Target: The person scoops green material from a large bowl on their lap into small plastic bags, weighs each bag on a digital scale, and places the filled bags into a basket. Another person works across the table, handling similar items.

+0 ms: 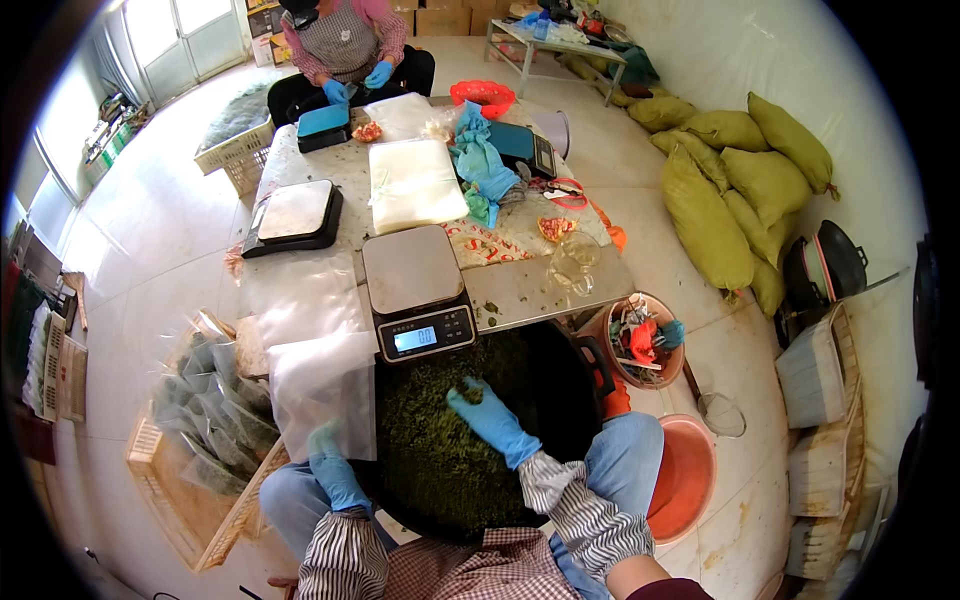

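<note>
My left hand (335,472), in a blue glove, grips the lower edge of a clear plastic bag (322,397); the fingertips show dimly through the film. My right hand (491,421), gloved the same way, is over a wide black basin (566,397) between my knees. A small clump of dark green dried leaf sits between its thumb and fingers. More of the same loose leaf (442,465) fills much of the basin. Just beyond, a digital scale (414,274) with a lit display stands at the table's near edge, its plate bare.
A crate (176,502) of filled bags (225,412) stands at left. To the right are a waste bucket (643,341) and a red basin (679,480). The table (525,300) holds a glass mug (576,259), stacked bags (412,184) and other scales. A co-worker (345,45) sits opposite.
</note>
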Motion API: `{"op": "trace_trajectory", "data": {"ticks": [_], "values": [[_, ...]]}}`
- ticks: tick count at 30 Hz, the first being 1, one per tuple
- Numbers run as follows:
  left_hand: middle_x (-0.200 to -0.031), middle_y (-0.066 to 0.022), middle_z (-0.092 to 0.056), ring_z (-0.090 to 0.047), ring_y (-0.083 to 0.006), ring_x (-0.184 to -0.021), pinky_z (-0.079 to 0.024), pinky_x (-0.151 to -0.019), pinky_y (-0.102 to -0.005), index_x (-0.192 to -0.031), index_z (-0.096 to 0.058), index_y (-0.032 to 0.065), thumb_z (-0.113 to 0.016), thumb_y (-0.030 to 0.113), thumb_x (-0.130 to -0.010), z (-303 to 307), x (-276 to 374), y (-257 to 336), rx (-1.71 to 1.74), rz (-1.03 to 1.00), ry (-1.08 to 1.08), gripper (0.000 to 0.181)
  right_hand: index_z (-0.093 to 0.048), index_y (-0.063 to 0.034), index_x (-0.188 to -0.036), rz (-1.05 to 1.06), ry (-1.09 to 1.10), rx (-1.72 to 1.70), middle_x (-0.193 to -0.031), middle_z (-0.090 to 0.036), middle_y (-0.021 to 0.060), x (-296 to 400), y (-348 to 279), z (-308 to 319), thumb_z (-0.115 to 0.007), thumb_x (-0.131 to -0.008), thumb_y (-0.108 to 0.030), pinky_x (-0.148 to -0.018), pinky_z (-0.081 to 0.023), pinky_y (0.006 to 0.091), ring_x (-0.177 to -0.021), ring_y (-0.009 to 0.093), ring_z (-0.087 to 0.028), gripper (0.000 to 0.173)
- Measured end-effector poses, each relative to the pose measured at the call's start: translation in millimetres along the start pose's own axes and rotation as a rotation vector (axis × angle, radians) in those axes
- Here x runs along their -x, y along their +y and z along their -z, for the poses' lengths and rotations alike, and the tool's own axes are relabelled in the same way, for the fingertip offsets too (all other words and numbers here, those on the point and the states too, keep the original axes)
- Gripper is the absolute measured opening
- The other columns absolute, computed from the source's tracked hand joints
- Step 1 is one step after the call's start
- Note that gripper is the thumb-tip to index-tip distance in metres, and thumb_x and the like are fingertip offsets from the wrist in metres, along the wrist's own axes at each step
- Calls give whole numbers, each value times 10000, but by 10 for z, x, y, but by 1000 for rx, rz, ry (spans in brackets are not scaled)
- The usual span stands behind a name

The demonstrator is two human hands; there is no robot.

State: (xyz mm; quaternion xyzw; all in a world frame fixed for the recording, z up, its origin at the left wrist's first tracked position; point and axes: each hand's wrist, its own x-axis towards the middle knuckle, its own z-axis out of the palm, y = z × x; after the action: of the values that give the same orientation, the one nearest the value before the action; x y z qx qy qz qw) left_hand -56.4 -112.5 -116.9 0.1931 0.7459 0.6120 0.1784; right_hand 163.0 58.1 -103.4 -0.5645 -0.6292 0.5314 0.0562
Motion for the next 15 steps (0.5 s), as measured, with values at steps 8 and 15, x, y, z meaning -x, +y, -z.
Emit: {"op": "trace_trajectory", "data": {"ticks": [8, 15], "values": [[-1053, -42, -671, -591, -160, -986, -445, -954, -301, -1041, -663, 25, -446, 180, -1054, -2, 33, 24, 105, 22, 28, 267, -361, -219, -1505, 242, -115, 500, -1594, -187, 250, 712, 197, -188, -804, -737, -530, -1101, -371, 587, -1413, 503, -288, 940], [-1045, -39, -677, -596, -153, -959, -457, -928, -298, -1046, -671, 31, -451, 173, -1054, -14, 72, 78, 61, -13, 34, 261, -67, -54, -1582, -243, -222, -258, -1553, -297, 251, 291, 1046, 67, -814, -742, -570, -1147, -344, 448, -1416, 386, -350, 1236]]}}
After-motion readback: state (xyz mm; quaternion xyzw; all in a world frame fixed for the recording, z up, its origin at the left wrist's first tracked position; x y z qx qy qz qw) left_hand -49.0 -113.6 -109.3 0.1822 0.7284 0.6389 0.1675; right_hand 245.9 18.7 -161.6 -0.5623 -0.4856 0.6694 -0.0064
